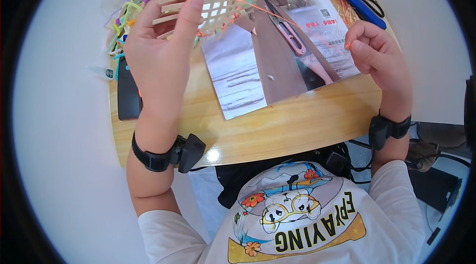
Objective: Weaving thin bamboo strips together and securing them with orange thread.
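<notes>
My left hand is closed on a woven lattice of pale flat strips, held up over the far left part of a magazine. Bits of red, orange and green thread are tied along the lattice's edge. From it a thin orange thread runs to the right, toward my right hand. That hand is raised by the magazine's right edge, its thumb and forefinger pinched on the orange end. Pink-handled thread snips lie on the magazine between my hands.
Colourful fuzzy stems and beads are heaped at the far left. Nearer lie a black flat device and a small clear bottle. A blue-handled tool rests at the far right beside pale strips. The wooden table has a curved near edge.
</notes>
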A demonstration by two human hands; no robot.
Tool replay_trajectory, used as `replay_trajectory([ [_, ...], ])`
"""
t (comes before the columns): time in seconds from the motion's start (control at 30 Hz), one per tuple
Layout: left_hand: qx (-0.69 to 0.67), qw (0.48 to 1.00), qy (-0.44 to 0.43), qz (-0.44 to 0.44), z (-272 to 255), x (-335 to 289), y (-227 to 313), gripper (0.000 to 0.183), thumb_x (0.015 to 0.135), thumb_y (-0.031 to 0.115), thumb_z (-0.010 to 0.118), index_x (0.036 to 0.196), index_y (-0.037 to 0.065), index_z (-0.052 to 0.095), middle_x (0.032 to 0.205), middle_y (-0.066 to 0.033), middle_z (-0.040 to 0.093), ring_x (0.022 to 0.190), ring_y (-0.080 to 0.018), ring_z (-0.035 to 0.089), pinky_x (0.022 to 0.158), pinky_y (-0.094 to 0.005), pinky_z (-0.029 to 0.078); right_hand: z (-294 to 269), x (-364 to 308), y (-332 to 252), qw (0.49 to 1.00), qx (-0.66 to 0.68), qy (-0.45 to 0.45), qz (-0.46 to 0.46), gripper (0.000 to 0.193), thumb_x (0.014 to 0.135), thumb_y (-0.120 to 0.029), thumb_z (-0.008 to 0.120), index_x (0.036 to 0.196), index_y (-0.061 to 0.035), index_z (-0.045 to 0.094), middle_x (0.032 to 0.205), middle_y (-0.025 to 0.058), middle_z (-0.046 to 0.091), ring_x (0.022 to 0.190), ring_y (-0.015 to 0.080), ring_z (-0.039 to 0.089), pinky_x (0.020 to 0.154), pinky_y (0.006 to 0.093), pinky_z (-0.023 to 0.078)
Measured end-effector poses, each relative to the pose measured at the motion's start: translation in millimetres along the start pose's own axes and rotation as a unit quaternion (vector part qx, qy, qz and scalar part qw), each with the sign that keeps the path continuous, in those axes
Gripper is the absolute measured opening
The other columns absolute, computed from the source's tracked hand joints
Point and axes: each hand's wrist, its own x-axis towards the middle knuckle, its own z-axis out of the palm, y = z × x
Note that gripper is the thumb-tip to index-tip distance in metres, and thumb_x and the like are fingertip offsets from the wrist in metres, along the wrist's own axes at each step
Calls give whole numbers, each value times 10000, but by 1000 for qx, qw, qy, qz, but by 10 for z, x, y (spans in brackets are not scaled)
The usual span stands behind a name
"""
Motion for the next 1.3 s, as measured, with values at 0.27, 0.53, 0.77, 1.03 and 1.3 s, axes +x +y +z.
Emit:
replay_trajectory([
  [0.27, -53, 998, -10, -21, 2, -21, 44, 276, 835, 213, 707, 1036, 29, 665, 891, -46, 673, 770, -91, 634, 685, -202, 494, 220, -16, 65, 991, -52, -44, 114, 82, 904, -126, 586, 924, -46, 587, 668, -71, 506, 563, -14, 407, 491, 160, 286],
  [0.53, -24, 999, -25, 32, 26, -64, 32, 210, 827, 171, 710, 983, 37, 672, 866, -34, 666, 750, -83, 621, 696, -221, 503, 598, -146, 241, 965, 11, -206, 162, 61, 905, -88, 594, 899, -29, 584, 723, -65, 537, 653, -8, 452, 582, 170, 362],
  [0.77, -42, 997, -9, 68, 34, -105, 61, 170, 831, 136, 697, 964, 33, 671, 895, -28, 652, 763, -84, 621, 704, -225, 506, 794, -202, -249, 931, -30, -358, 72, 42, 882, -65, 612, 884, -24, 606, 667, -38, 541, 597, 14, 452, 525, 201, 357],
  [1.03, -38, 994, -37, 96, 49, -188, 100, 175, 807, 70, 702, 957, -6, 652, 894, -51, 627, 746, -90, 604, 668, -215, 487, 1056, 180, -590, 862, -354, 123, -341, 73, 812, 27, 651, 864, -5, 613, 729, 15, 609, 646, 43, 545, 546, 188, 405],
  [1.3, -11, 989, -33, 144, 104, -217, 48, 182, 776, 64, 724, 939, 19, 657, 877, -52, 629, 748, -109, 590, 664, -227, 469, 1210, 428, -229, 843, -304, 134, -424, 97, 806, 32, 649, 888, -1, 610, 746, 0, 599, 602, 31, 507, 493, 168, 388],
])
